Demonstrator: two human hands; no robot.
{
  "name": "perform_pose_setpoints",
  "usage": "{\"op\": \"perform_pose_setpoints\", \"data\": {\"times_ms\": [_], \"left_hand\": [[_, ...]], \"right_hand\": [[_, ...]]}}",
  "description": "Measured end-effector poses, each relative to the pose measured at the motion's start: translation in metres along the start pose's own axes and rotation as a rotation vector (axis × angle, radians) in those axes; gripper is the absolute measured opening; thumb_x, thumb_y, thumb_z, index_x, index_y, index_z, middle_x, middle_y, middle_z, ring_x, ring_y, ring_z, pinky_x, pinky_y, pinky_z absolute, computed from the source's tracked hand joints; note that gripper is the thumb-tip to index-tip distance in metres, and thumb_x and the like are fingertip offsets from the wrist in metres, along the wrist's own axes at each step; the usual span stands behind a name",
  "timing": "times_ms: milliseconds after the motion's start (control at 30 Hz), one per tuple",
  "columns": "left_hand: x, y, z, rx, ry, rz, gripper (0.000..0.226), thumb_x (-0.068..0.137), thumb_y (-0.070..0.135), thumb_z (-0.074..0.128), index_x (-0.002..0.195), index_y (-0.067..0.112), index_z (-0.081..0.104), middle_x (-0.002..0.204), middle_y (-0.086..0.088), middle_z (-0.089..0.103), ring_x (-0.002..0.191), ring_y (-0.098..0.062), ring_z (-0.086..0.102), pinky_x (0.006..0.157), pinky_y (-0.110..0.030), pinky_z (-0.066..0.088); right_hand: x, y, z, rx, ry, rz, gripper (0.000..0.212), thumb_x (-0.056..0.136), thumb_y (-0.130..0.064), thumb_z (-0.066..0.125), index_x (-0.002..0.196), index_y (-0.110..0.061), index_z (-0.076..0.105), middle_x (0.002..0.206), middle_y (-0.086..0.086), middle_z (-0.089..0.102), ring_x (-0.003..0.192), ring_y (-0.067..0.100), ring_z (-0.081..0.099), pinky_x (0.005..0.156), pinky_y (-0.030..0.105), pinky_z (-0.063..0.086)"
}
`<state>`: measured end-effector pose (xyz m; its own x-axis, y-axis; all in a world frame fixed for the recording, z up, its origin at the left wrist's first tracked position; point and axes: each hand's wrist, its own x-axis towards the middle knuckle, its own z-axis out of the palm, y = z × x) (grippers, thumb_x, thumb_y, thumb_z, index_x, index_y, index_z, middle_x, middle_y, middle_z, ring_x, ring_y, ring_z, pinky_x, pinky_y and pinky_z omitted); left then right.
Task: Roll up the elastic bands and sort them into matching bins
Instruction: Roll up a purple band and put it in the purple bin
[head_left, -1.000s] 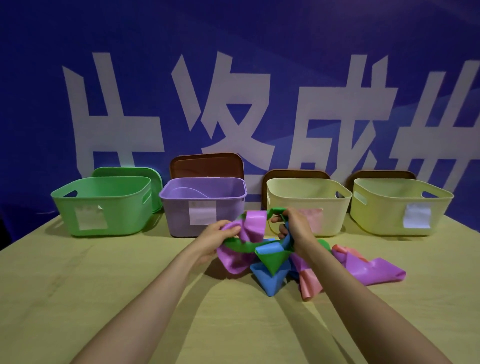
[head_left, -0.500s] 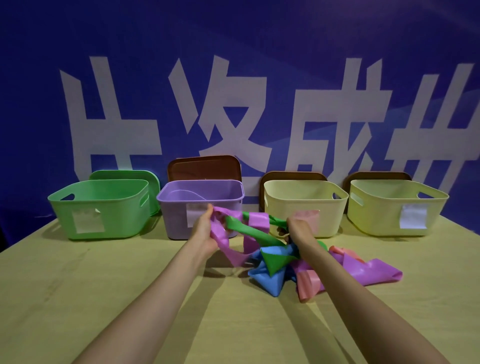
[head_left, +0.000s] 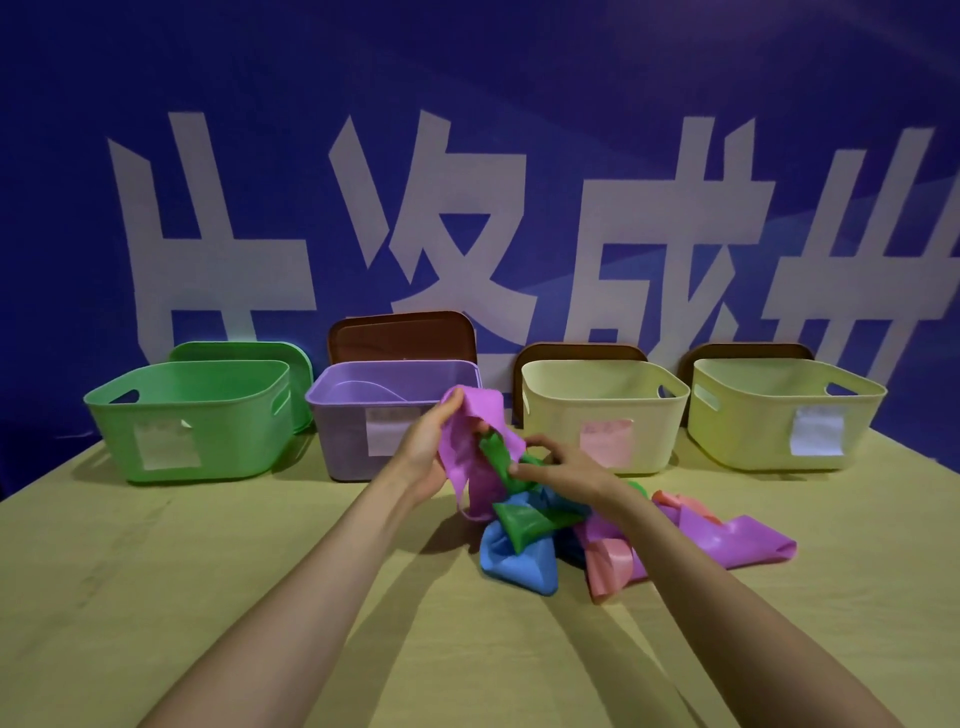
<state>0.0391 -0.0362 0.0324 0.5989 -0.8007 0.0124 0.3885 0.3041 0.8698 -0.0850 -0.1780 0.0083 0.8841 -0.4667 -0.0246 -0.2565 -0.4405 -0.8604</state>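
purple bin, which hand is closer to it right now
Left. The left hand grips the purple band right in front of the purple bin. The right hand pinches the green band lower down, off to the right, over the tangled pile.

Toward far edge of desk (head_left: 208, 571): left grip (head_left: 426, 447) holds purple band (head_left: 467, 452) up before purple bin (head_left: 343, 441); right grip (head_left: 561, 467) pinches green band (head_left: 498, 454). Beneath: blue band (head_left: 514, 561), pink band (head_left: 608, 566), tangled.
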Motion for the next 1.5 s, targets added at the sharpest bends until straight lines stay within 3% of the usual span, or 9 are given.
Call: {"op": "perform_pose_setpoints", "data": {"times_ms": [100, 333, 433, 633, 767, 933, 1167, 1267, 1500], "left_hand": [[-0.001, 0.005, 0.002, 0.000, 0.005, -0.004, 0.040, 0.098, 0.038, 0.042, 0.087, 0.006, 0.063, 0.062, -0.009, 0.065, 0.062, -0.022, 0.063, 0.068, -0.034, 0.050], [0.005, 0.004, -0.008, -0.051, 0.070, -0.045, 0.061, 0.083, 0.050, 0.063, 0.116, -0.002, 0.061, 0.099, -0.019, 0.066, 0.093, -0.032, 0.061, 0.093, -0.045, 0.050], [0.009, -0.005, -0.016, 0.043, 0.070, 0.004, 0.077, 0.071, 0.023, 0.080, 0.128, -0.014, 0.044, 0.097, -0.020, 0.063, 0.082, -0.029, 0.065, 0.073, -0.036, 0.058], [0.012, -0.016, -0.021, -0.044, 0.063, -0.061, 0.053, 0.075, 0.004, 0.069, 0.124, -0.004, 0.051, 0.100, -0.023, 0.065, 0.073, -0.025, 0.070, 0.066, -0.032, 0.059], [0.005, -0.019, -0.022, 0.361, 0.184, -0.020, 0.006, 0.089, 0.003, 0.060, 0.092, 0.005, 0.056, 0.082, -0.012, 0.063, 0.061, -0.017, 0.063, 0.054, -0.025, 0.054], [0.004, -0.020, -0.028, 0.797, 0.215, 0.088, 0.021, 0.096, 0.007, 0.051, 0.077, 0.014, 0.052, 0.072, -0.002, 0.054, 0.063, -0.010, 0.047, 0.056, -0.019, 0.038], [-0.007, 0.012, -0.004, 0.532, 0.097, -0.002, 0.047, 0.087, 0.060, 0.052, 0.087, 0.015, 0.063, 0.082, -0.003, 0.066, 0.069, -0.020, 0.058, 0.061, -0.027, 0.040], [-0.007, 0.025, 0.000, 0.634, 0.068, 0.195, 0.020, 0.083, 0.036, 0.069, 0.079, 0.018, 0.061, 0.068, 0.006, 0.057, 0.058, -0.007, 0.046, 0.052, -0.020, 0.029], [-0.015, 0.055, 0.002, 0.603, 0.074, 0.440, 0.037, 0.073, 0.014, 0.080, 0.100, 0.024, 0.057, 0.107, 0.001, 0.060, 0.104, -0.016, 0.057, 0.092, -0.030, 0.050]], "right_hand": [[0.006, 0.000, 0.004, -0.090, 0.115, -0.164, 0.021, 0.086, -0.036, 0.066, 0.105, -0.029, 0.060, 0.101, 0.001, 0.059, 0.098, 0.014, 0.055, 0.086, 0.025, 0.046], [0.003, -0.014, 0.006, 0.279, 0.297, -0.206, 0.013, 0.092, -0.019, 0.060, 0.082, -0.022, 0.067, 0.073, -0.004, 0.063, 0.069, 0.009, 0.054, 0.063, 0.017, 0.041], [0.000, -0.019, 0.006, 0.303, 0.165, -0.135, 0.015, 0.092, -0.026, 0.060, 0.084, -0.016, 0.067, 0.071, -0.002, 0.062, 0.066, 0.008, 0.055, 0.059, 0.015, 0.042], [0.003, -0.021, 0.013, 0.387, 0.114, -0.081, 0.015, 0.094, -0.021, 0.058, 0.080, -0.016, 0.062, 0.079, 0.002, 0.062, 0.076, 0.014, 0.056, 0.066, 0.019, 0.045], [0.006, -0.036, 0.007, 0.341, 0.218, -0.105, 0.027, 0.094, -0.023, 0.057, 0.070, -0.016, 0.048, 0.066, 0.001, 0.051, 0.060, 0.010, 0.045, 0.050, 0.015, 0.038], [0.005, -0.054, -0.004, 0.486, 0.252, -0.129, 0.029, 0.088, -0.018, 0.066, 0.066, -0.012, 0.048, 0.061, 0.004, 0.051, 0.043, 0.005, 0.049, 0.040, 0.015, 0.039], [0.004, -0.083, -0.017, 0.673, 0.103, -0.232, 0.012, 0.088, -0.008, 0.062, 0.078, -0.014, 0.058, 0.070, -0.001, 0.063, 0.057, 0.008, 0.057, 0.048, 0.017, 0.044], [0.003, -0.100, -0.022, 0.709, 0.119, -0.264, 0.013, 0.089, -0.011, 0.062, 0.079, -0.018, 0.058, 0.069, -0.003, 0.064, 0.060, 0.009, 0.057, 0.053, 0.019, 0.045], [-0.004, -0.130, -0.026, 0.807, 0.155, -0.196, 0.013, 0.091, -0.023, 0.062, 0.090, -0.010, 0.063, 0.075, 0.004, 0.063, 0.063, 0.010, 0.058, 0.057, 0.020, 0.051]]}}
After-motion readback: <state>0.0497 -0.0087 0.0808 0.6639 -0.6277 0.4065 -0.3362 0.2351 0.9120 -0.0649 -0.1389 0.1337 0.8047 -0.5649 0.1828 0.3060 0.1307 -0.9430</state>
